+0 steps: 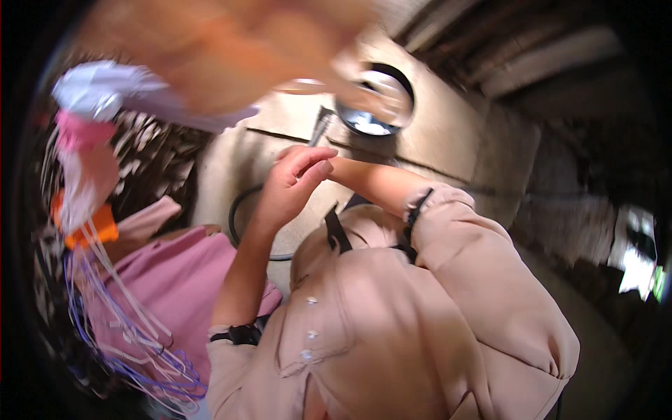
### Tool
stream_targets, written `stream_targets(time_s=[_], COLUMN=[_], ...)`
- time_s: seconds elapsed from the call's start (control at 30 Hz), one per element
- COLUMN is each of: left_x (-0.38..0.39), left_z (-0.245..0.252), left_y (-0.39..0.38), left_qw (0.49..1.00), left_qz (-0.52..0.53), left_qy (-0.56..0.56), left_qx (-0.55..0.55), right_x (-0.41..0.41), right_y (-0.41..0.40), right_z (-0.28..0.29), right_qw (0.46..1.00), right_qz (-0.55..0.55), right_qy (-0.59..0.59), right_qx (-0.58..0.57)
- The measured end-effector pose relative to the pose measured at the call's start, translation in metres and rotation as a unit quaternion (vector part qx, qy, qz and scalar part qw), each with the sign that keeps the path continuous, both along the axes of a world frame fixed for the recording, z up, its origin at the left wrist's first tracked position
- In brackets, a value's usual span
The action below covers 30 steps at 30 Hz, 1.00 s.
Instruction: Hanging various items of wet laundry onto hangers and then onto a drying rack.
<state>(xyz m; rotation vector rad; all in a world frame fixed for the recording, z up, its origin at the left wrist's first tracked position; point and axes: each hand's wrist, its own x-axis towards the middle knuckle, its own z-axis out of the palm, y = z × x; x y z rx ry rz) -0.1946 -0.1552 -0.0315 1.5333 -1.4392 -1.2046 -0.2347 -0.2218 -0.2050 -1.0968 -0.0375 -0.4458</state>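
My left hand [296, 181] lies across my right wrist, thumb and forefinger near each other with a small gap between them. Most of my right hand [283, 153] is hidden beneath it, and only a strip shows at the far edge. Whether the left fingers grip the wrist is unclear. Beyond both hands, a round dark-rimmed vessel [407, 86] stands on the pale floor slabs [446, 131]. Its inside is bright and blurred by motion. A grey rod or pipe end [319, 130] shows just past my fingers.
A large orange-brown blur [226, 58] covers the top; its kind is unclear. At left hang pink cloth [173, 273], purple and white cords [131, 341], an orange piece [97, 228] and a pale wrapped bundle [89, 92]. A black hose [233, 210] curves on the floor. Boards [551, 63] stand upper right.
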Motion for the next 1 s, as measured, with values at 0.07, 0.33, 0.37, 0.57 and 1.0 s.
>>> stream_targets(time_s=[0.07,0.33,0.37,0.57,1.0], left_x=[-0.035,-0.098,-0.082,-0.075,-0.059], left_z=[0.019,-0.069,-0.096,-0.255,-0.545], left_y=[-0.024,-0.126,-0.129,-0.181,-0.234], left_qw=[0.993,0.984,0.979,0.956,0.759], left_qz=[-0.121,-0.125,-0.087,-0.069,-0.424], left_qy=[-0.011,-0.049,-0.038,-0.141,-0.456], left_qx=[0.011,0.114,0.179,0.25,0.191], right_x=[-0.028,-0.128,-0.141,-0.191,-0.176], right_y=[0.001,-0.038,-0.057,-0.115,-0.115], right_z=[0.004,-0.054,-0.025,-0.113,-0.239], right_qw=[0.996,0.879,0.907,0.814,0.76], right_qz=[-0.068,-0.321,-0.149,-0.296,-0.377], right_qy=[0.027,0.241,0.39,0.433,0.405], right_qx=[-0.054,-0.257,-0.056,0.25,0.341])
